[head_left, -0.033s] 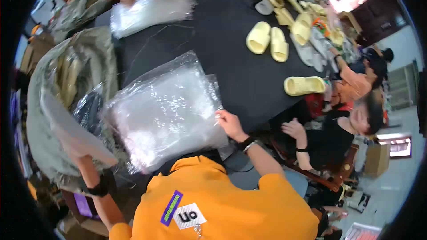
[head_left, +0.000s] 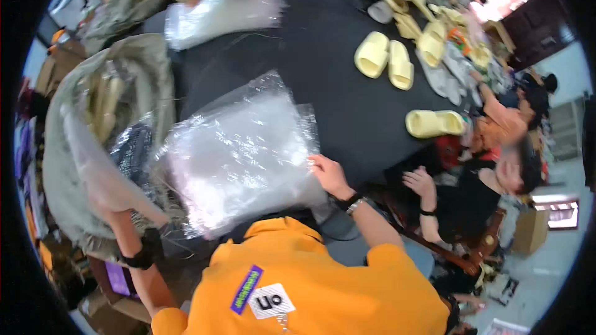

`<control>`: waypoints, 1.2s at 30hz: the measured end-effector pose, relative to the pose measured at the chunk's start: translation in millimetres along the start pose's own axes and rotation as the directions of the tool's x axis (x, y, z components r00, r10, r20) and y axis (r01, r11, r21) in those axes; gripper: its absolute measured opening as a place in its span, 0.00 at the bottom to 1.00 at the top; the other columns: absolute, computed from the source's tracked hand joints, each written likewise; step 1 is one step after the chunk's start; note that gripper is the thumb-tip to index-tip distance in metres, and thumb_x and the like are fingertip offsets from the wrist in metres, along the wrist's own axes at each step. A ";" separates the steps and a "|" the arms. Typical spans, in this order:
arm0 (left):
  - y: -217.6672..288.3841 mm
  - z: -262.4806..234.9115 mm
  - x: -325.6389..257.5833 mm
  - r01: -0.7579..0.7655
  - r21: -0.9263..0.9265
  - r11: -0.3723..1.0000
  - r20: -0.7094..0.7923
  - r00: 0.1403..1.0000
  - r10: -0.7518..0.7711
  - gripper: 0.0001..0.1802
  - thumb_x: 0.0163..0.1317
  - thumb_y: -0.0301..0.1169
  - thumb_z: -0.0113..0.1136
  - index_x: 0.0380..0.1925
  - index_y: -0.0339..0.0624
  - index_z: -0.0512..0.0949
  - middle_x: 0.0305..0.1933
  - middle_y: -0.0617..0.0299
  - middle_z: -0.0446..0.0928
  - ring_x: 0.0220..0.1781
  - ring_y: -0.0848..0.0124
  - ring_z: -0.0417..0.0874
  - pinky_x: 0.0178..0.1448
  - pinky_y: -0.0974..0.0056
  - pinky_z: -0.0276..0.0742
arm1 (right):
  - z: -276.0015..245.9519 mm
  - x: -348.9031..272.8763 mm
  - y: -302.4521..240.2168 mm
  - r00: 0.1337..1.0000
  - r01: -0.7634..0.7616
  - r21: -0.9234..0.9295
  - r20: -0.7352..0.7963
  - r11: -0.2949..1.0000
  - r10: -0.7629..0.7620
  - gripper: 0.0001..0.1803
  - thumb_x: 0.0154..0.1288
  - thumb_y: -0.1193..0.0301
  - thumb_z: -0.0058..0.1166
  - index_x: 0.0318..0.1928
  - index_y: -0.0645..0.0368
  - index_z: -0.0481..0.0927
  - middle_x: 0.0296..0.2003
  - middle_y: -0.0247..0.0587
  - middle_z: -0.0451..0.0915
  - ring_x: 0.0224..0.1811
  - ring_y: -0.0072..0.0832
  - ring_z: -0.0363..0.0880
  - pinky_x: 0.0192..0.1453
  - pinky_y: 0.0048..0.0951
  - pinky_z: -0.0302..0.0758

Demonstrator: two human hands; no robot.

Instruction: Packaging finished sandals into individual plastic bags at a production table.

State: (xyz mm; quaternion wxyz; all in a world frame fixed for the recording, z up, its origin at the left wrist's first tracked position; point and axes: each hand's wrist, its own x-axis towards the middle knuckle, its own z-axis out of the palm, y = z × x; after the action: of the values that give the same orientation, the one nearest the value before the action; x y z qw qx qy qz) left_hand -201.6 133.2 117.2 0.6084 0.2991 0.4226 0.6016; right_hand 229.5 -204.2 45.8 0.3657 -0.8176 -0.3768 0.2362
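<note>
On the black table lies a stack of clear plastic bags (head_left: 242, 149) in front of me. At its right edge, my right hand (head_left: 330, 175) pinches the plastic with its fingertips. My left hand (head_left: 119, 218) is at the near side of a large woven sack (head_left: 62, 180), with a whitish translucent plastic bag (head_left: 102, 161) held over the sack's mouth. That bag covers most of my left fingers. Inside the sack show plastic-wrapped yellowish things (head_left: 104, 102) and a dark wrapped one (head_left: 133, 149).
Pale yellow slippers (head_left: 372, 54) stand on the table's right half, with more yellow and grey ones heaped at the far right. A second stack of plastic bags (head_left: 223, 15) lies at the far left, near another person's hands and a slipper. A seated person in black (head_left: 462, 195) is at my right.
The whole view has shifted slightly to the right. Both my hands keep their places on the plastic, and the seated person's hand stays raised.
</note>
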 end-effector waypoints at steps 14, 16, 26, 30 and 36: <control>-170.2 198.2 -124.3 -0.987 -0.075 -0.140 0.975 -0.043 -0.217 0.10 0.44 0.30 0.57 0.31 0.44 0.75 0.37 0.60 0.70 0.41 0.61 0.71 0.47 0.55 0.62 | -1.5 -19.6 5.4 0.985 -0.051 -0.043 0.165 0.998 0.057 0.15 0.54 0.71 0.48 0.44 0.57 0.77 0.31 0.50 0.77 0.34 0.45 0.77 0.37 0.38 0.72; -172.0 169.2 -81.9 -0.953 0.174 -0.249 0.936 0.238 -0.260 0.12 0.44 0.31 0.57 0.32 0.45 0.76 0.38 0.60 0.71 0.43 0.62 0.73 0.48 0.54 0.62 | 1.6 -27.9 17.1 0.993 0.024 -0.052 0.118 0.998 -0.018 0.17 0.54 0.71 0.46 0.45 0.55 0.77 0.32 0.50 0.78 0.35 0.45 0.77 0.38 0.38 0.73; -73.9 223.0 -37.3 -0.901 0.332 -0.279 0.942 0.329 0.057 0.17 0.42 0.23 0.52 0.37 0.39 0.74 0.39 0.51 0.72 0.40 0.53 0.73 0.44 0.55 0.65 | 18.8 -31.3 25.9 0.995 -0.010 0.036 0.100 0.999 0.007 0.20 0.54 0.73 0.42 0.49 0.58 0.75 0.32 0.53 0.78 0.34 0.43 0.78 0.38 0.38 0.72; -100.3 259.1 -130.7 -0.996 0.071 -0.061 0.997 0.073 -0.030 0.18 0.40 0.22 0.51 0.37 0.38 0.73 0.39 0.51 0.71 0.42 0.53 0.72 0.46 0.53 0.64 | 32.1 -24.7 24.1 0.991 0.048 -0.003 0.122 0.999 -0.048 0.19 0.55 0.72 0.40 0.47 0.57 0.76 0.32 0.55 0.78 0.35 0.44 0.77 0.40 0.41 0.72; -244.8 208.1 -142.4 -0.902 0.418 0.109 0.859 0.353 -0.370 0.13 0.46 0.25 0.50 0.35 0.38 0.73 0.40 0.51 0.72 0.44 0.51 0.74 0.45 0.49 0.68 | 28.7 -33.4 9.6 0.969 -0.048 -0.038 0.243 0.998 0.055 0.16 0.56 0.70 0.43 0.45 0.56 0.76 0.38 0.54 0.78 0.42 0.48 0.75 0.45 0.43 0.70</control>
State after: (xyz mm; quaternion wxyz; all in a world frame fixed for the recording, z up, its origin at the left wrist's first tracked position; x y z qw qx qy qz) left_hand 109.0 -0.8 22.1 0.2117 0.9513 0.2160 0.0593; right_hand 194.6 -222.9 24.2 0.2972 -0.7978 -0.4012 0.3380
